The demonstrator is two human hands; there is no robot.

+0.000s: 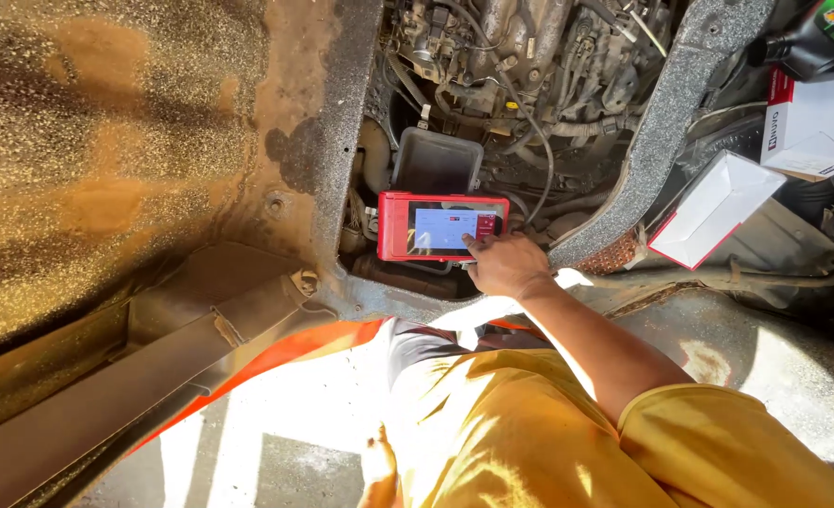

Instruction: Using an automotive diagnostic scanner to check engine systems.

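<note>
Right hand (506, 265), finger touching red tablet (440, 227) screen

Red-cased handheld tablet (442, 227), rectangular, landscape; rounded rubbery bezel, dark glass front; screen lit, pale blue-white panel with a small red mark, text too small to read; right part of the screen partly in glare; unit sits propped at the near edge of the open engine bay, just in front of a dark grey open-topped plastic box, leaning back slightly, screen facing up toward the camera; lower right corner of the screen touched by a fingertip; its left side stands free.
</note>
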